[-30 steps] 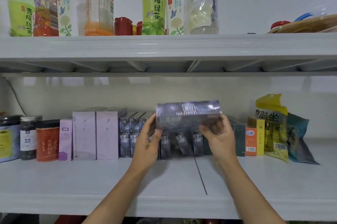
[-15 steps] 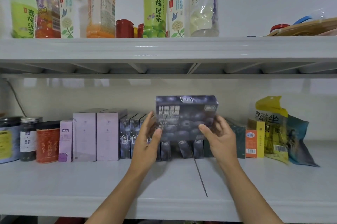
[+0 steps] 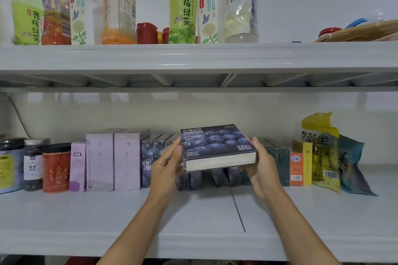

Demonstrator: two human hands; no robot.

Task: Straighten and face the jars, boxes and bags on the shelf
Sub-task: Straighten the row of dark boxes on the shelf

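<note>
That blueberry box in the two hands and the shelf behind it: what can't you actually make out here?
- Head view: the dark boxes behind the blueberry box are mostly hidden by it and by the left hand and right hand.
- The blue jar is cut off by the left edge.
- Small print on the orange box is too small to read.
- Bottle tops on the upper shelf are cut off by the top edge.

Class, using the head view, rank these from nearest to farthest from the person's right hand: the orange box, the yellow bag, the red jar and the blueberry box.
1. Blueberry box: held in the right hand.
2. Orange box: just to its right on the shelf.
3. Yellow bag: farther right, beyond the orange box.
4. Red jar: far off on the left end.
</note>
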